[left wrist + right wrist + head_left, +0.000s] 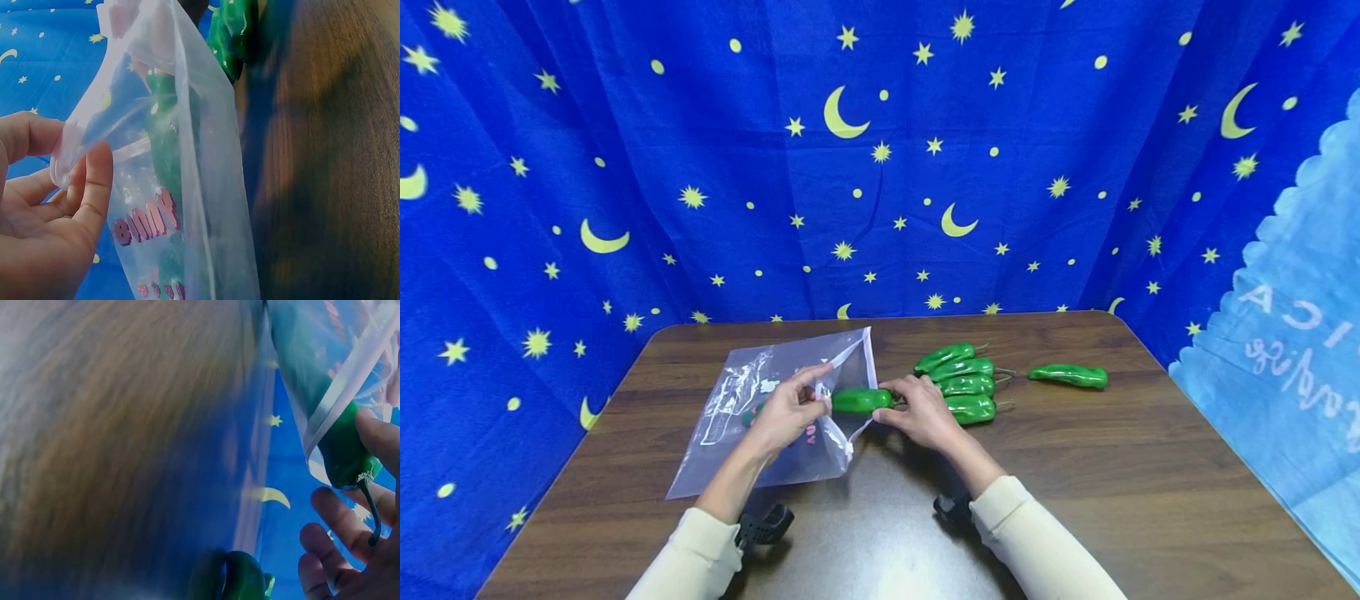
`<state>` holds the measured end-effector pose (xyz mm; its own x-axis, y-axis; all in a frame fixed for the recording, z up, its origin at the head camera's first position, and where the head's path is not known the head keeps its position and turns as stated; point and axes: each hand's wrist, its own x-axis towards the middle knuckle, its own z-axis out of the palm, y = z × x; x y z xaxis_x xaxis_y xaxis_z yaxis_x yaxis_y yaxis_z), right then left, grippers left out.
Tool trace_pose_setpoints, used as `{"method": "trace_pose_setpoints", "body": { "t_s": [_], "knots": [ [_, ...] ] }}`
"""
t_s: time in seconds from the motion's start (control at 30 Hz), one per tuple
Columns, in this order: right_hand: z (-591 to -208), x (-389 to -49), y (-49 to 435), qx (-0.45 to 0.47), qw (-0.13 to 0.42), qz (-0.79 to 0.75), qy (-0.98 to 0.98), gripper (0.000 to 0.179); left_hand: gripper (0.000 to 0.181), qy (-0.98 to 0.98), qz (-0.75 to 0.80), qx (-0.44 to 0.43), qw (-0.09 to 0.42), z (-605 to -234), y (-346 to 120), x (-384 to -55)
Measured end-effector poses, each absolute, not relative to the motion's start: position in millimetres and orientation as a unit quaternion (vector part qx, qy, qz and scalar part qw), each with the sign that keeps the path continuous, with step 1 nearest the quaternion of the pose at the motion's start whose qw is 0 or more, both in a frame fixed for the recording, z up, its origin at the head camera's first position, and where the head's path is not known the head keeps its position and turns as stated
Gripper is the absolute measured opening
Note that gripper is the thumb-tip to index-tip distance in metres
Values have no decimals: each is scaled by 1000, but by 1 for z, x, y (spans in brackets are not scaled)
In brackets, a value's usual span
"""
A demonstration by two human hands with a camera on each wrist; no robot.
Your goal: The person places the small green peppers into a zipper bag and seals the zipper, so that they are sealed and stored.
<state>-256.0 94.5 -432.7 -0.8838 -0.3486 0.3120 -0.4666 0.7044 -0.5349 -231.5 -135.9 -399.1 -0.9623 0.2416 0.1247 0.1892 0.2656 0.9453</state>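
the right hand point(922, 408) has its grip pinched on the stem end of a long, glossy green pepper point(859, 401), which lies partly inside the mouth of a translucent plastic bag point(718, 450) with pink lettering, its long axis running left to right across the brown wood-grain desk point(1150, 483), the tip pointing left into the bag. the left hand point(786, 408) has its grip clasping the film near the bag's mouth between thumb and fingers. beside the right hand, four more glossy green peppers point(967, 385) lie in a row, stems rightward, with a lone green pepper point(1067, 375) farther right.
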Motion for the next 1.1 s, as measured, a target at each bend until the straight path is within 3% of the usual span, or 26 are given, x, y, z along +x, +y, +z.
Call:
{"method": "trace_pose_setpoints", "body": {
  "t_s": [1.1],
  "knots": [
    [-434, -263, 49, 214, 54, 210, -952, 48, 64, 795, 590, 134, 44, -399, -140, -229]
  ]
}}
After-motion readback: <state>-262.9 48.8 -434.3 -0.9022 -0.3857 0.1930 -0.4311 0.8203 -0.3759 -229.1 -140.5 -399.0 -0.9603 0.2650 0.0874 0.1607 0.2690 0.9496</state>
